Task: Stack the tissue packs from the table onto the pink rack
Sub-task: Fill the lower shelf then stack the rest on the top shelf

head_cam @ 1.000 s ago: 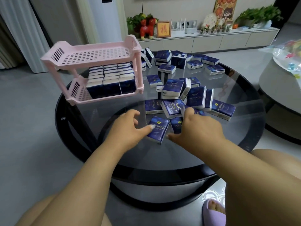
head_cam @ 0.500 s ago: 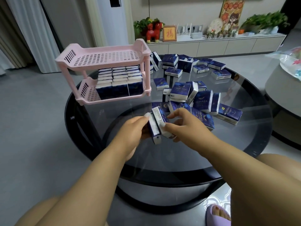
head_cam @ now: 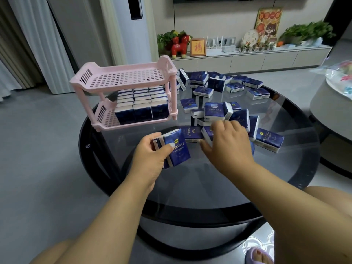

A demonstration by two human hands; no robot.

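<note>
Blue tissue packs, white side panels, "TWINKLE" readable on several faces; small yellow logo on some.

Left hand gripping held packs above glass table, near front-centre: looks like 2 pressed together, maybe 3, can't be sure. Thumb across front face, fingers round back. Front pack upright, long axis roughly vertical, tilted slightly left at top, printed face toward camera, "TWINKLE" running slantwise.

Right hand fingers bent down onto table pack lying just beside flat pack; whether gripped or just touched can't be told. Hands apart, near each other.

Pink rack at table's left-rear, 2 tiers. Top tier bare. Lower tier: racked packs, 3 columns wide, approx 6 rows deep, standing on edge, white tops up, right part of tier filled.

Loose packs scattered centre to rear, approx 25, exact no. unclear; some flat, some on edge, some leaning. Outlying pack at right, flat, long axis pointing right and slightly toward camera.

Background: red horse figure, framed gold character on low cabinet.
</note>
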